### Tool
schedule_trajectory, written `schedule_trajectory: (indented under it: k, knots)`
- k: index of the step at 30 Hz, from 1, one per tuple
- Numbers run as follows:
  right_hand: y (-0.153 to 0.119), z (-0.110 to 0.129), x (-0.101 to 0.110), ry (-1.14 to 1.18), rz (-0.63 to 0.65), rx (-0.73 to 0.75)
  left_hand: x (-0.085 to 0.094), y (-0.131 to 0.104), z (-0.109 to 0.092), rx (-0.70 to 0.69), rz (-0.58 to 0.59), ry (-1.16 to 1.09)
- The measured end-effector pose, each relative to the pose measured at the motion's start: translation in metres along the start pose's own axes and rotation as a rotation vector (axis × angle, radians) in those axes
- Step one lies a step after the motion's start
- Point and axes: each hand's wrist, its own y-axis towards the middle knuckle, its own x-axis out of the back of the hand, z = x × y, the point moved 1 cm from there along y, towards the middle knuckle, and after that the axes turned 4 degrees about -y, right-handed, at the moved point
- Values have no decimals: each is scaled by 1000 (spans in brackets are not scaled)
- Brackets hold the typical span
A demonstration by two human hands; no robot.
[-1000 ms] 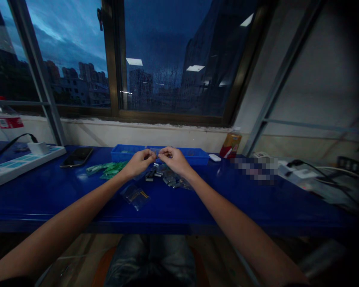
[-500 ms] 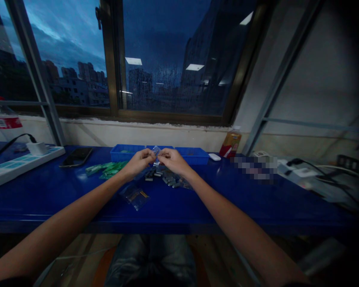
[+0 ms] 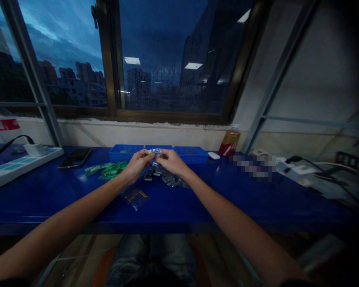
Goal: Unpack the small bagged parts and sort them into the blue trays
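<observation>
Between my two hands is a small clear plastic bag, pinched at both ends above the blue table. My left hand is closed on its left end, and my right hand grips the right end. Whatever the bag contains is too small to make out. Below my hands lies a pile of small grey metallic pieces. Green packets are heaped left of my left hand. A flat clear bag with yellow marks rests on the table nearer to me.
Blue bins stand along the back by the wall. A phone and a power strip lie at left. To the right are a white case, a drink bottle and cables with adapters.
The clear bag has gone from upright and bunched to stretched flatter between my fingers. My hands stay in nearly the same place, and the view has shifted slightly.
</observation>
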Motion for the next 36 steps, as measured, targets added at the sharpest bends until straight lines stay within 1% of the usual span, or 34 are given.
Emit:
schedule_trajectory:
  k: [3,6,12,19,22,25,27,29,33,36]
  knots:
    - [-1,2,3,30,54,18,0,0,-2,-45,13,36]
    - [0,4,4,64,56,16,0,0,-5,-63,19,44]
    - [0,7,8,75,-111,49,2,3,-7,-83,26,73]
    - [2,-1,4,105,-199,14,1,3,-3,-6,42,91]
    - [2,-1,2,147,-193,7,2,3,-3,-40,47,81]
    - [1,0,1,140,-137,14,2,4,-5,-72,45,74]
    - [1,0,0,127,-96,27,2,4,-6,-73,14,76]
    - [2,-1,0,147,-84,23,2,4,-8,-72,-18,82]
    - [3,-2,2,240,-132,-45,2,3,-10,-69,-35,111]
    - [3,0,3,249,-191,-44,2,4,-10,-60,-15,126]
